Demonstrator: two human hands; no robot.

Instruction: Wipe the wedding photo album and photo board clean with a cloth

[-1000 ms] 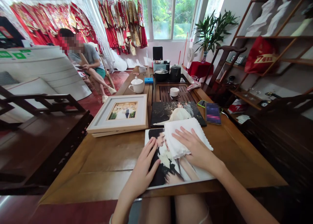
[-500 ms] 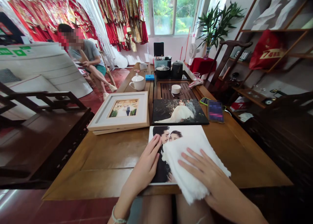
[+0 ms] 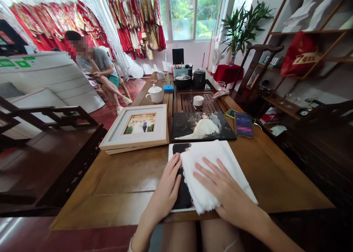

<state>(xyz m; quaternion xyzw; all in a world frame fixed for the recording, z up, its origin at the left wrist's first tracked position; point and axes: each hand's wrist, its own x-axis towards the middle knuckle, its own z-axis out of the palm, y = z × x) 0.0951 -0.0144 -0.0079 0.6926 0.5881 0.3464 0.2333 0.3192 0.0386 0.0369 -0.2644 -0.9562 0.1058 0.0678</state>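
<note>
One white cloth [image 3: 212, 175] covers most of a photo print [image 3: 182, 197] at the table's [image 3: 124, 178] near edge. Right hand [image 3: 223, 191] lies flat on the cloth, fingers spread. Left hand [image 3: 167, 187] lies flat with fingers together on the print's left edge. Framed picture [image 3: 138, 129] and dark print [image 3: 202, 126] sit just behind.

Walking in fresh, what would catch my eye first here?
Nearest, the person's right hand presses a white fluffy cloth flat on a large glossy wedding photo print at the near edge of the wooden table, the left hand resting on the print. Behind it lie a pale-framed wedding photo and a dark unframed bridal print. Far back, rows of red embroidered gowns hang by the window.
</note>
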